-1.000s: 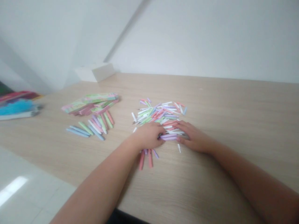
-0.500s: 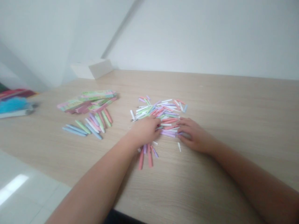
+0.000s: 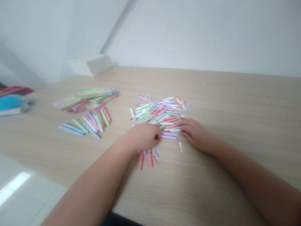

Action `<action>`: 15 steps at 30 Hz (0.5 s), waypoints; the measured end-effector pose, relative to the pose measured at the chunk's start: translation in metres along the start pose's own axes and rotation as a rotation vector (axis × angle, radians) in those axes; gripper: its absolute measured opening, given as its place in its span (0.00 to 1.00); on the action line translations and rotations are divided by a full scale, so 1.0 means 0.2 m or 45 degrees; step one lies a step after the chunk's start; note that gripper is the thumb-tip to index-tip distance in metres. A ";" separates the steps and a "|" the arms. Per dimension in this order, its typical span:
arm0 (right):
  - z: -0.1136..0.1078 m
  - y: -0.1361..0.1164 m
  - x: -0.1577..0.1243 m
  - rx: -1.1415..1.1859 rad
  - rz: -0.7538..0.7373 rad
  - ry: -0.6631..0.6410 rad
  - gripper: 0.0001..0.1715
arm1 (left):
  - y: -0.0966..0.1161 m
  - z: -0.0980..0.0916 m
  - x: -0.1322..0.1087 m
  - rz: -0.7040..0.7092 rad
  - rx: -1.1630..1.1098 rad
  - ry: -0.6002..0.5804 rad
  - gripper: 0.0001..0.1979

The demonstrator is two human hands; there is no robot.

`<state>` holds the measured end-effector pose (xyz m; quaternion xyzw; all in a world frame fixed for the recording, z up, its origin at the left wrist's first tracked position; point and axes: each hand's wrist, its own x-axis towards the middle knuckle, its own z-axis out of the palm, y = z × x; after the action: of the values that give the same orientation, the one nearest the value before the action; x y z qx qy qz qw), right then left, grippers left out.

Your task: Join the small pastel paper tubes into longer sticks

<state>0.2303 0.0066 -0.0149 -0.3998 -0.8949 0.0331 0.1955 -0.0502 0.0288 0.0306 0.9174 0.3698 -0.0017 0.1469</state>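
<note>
A heap of pastel pen parts (image 3: 160,111), thin tubes in pink, green, purple, blue and white, lies on the table. My left hand (image 3: 147,137) is at the heap's near left side, fingers curled inward; what they hold, if anything, is hidden. My right hand (image 3: 194,133) rests at the right edge, its bent fingers touching the ends of several parts. Between the hands lie purple tubes (image 3: 169,137) side by side. Pink tubes (image 3: 141,161) stick out below my left hand. A small white piece (image 3: 181,147) lies beside my right hand.
On the left, thicker pastel pens (image 3: 90,124) lie in a loose group. Behind them are printed pink-and-green boxes (image 3: 94,95). A white box (image 3: 91,65) stands near the wall. Blue and red items (image 3: 11,103) sit at the far left. The wooden table's (image 3: 188,191) near edge shows below.
My left hand has shifted slightly down and toward me, uncovering more of the heap. My right hand's fingers have drawn closer together. The view has tilted a little.
</note>
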 end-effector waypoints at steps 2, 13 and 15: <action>0.01 0.01 0.00 -0.027 0.018 0.019 0.12 | 0.01 0.02 0.01 0.004 0.018 0.017 0.10; -0.14 -0.54 -0.02 0.092 0.019 -0.149 0.24 | 0.04 0.03 0.02 -0.061 0.049 0.083 0.13; -0.11 -0.73 -0.02 0.096 -0.118 -0.306 0.17 | 0.03 0.02 0.02 -0.035 0.010 0.096 0.14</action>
<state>0.1388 -0.0976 0.0346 -0.3434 -0.9276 0.1052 0.1030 -0.0432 0.0263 0.0282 0.9123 0.3876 0.0292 0.1291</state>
